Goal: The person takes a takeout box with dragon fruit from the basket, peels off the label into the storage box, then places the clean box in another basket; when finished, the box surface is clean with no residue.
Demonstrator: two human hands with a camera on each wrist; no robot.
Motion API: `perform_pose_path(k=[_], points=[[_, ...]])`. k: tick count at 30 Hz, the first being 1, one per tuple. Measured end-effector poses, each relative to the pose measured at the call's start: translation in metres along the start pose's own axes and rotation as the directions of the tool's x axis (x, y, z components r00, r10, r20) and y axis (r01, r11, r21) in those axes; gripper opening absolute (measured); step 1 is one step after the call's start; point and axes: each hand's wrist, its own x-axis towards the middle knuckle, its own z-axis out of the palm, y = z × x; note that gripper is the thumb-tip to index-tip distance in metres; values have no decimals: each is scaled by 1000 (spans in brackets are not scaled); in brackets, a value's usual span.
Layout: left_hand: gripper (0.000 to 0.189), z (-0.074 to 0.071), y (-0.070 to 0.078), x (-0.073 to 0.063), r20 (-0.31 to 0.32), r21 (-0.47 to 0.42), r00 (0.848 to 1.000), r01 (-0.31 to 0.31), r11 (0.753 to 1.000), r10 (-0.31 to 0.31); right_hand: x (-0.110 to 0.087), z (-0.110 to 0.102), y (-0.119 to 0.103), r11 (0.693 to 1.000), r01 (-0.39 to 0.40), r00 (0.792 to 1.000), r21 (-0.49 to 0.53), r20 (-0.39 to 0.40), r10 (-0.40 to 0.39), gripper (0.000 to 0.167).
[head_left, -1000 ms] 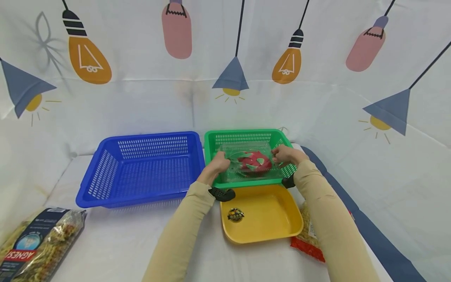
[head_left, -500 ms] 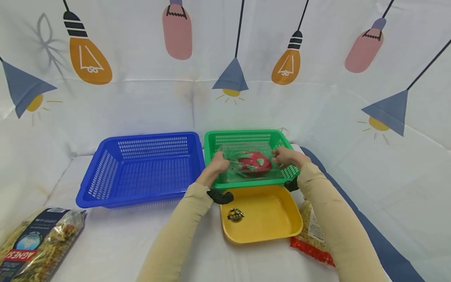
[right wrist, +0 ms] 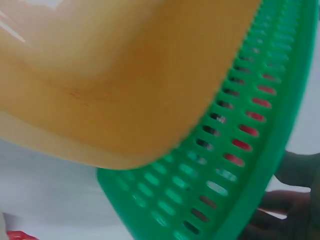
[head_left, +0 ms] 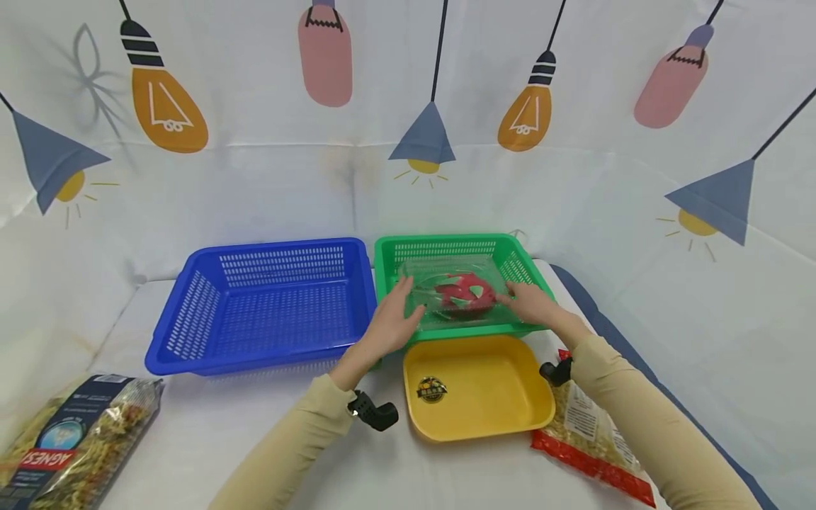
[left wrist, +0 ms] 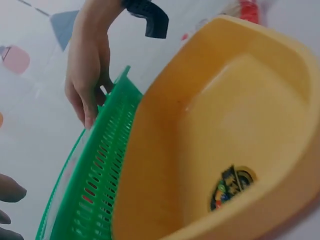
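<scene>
A clear plastic clamshell box [head_left: 426, 299] lies in the green basket [head_left: 446, 333], with a red dragon fruit [head_left: 467, 292] visible through its lid. At the box's left end, my left hand [head_left: 387, 324] hovers over the basket's rim with thumb and fingers spread, holding nothing. My right hand [head_left: 534, 304] is at the box's right end, its fingers loosely extended over the basket; whether the fingertips touch the plastic is unclear. In the left wrist view, that same right hand [left wrist: 86, 75] reaches down past the green rim. The right wrist view shows only dark fingers [right wrist: 285, 210] behind the basket.
A blue basket [head_left: 258, 360] stands left of the green one. In front is a yellow tray [head_left: 484, 397] with a round sticker. A red-ended pasta bag [head_left: 589, 425] lies under my right forearm; another pasta bag [head_left: 83, 439] lies front left. A patterned sheet hangs behind.
Both hands have let go of the clear box's ends. The left hand has opened and drawn back left; the right has shifted slightly right. The box stays in the green basket.
</scene>
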Motion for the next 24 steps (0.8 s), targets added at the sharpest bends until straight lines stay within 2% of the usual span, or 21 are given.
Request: perform_pose_path(k=[5, 13, 16, 20, 24], points=[[62, -5, -1, -17, 9, 48, 999, -49, 998, 48, -9, 11, -1, 1000, 4, 999, 17, -49, -3, 57], [60, -7, -3, -35, 91, 115, 991, -104, 988, 94, -18, 23, -2, 997, 21, 991, 68, -137, -12, 57], [58, -10, -7, -45, 147, 153, 980, -154, 976, 131, -23, 27, -3, 997, 36, 982, 68, -187, -22, 54], [59, -17, -15, -62, 243, 194, 954, -226, 955, 177, -32, 31, -6, 998, 26, 969, 55, -247, -11, 56], [63, -24, -23, -80, 291, 222, 931, -289, 931, 219, -42, 35, -9, 995, 16, 967, 96, -254, 9, 64]])
